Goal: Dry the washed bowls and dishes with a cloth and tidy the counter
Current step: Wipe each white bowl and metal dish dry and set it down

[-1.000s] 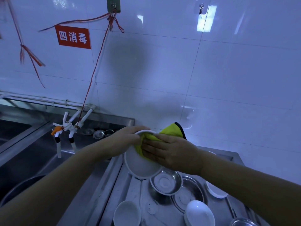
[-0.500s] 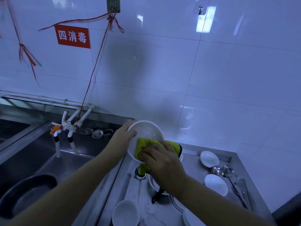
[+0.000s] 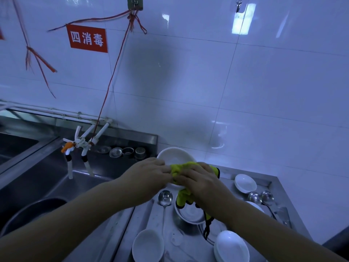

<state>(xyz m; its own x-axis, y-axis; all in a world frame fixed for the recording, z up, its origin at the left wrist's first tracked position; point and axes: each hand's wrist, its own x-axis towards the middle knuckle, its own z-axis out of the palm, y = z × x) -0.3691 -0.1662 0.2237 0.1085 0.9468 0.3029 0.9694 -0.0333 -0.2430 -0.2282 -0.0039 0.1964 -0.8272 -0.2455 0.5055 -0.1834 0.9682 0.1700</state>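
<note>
A white bowl (image 3: 174, 156) is held tilted above the steel counter (image 3: 272, 183), its opening toward me. My left hand (image 3: 149, 174) grips its left rim. My right hand (image 3: 203, 181) holds a yellow-green cloth (image 3: 180, 168) bunched against the bowl's near rim; the cloth's black-edged tail hangs down below the hand. On the counter lie more white bowls (image 3: 148, 244), a stack of white bowls (image 3: 231, 246), a metal bowl (image 3: 190, 214) and a white dish (image 3: 245, 183).
A ladle (image 3: 165, 198) lies left of the metal bowl; two more ladles (image 3: 267, 198) lie at the right. A deep sink (image 3: 47, 178) with a dark basin (image 3: 32, 212) and white taps (image 3: 85, 146) sits to the left. Strainers (image 3: 128, 151) line the back ledge.
The bowl has tilted and dropped a little. My left hand slid over its near-left rim and my right hand carried the cloth up along the rim. The camera view tipped slightly.
</note>
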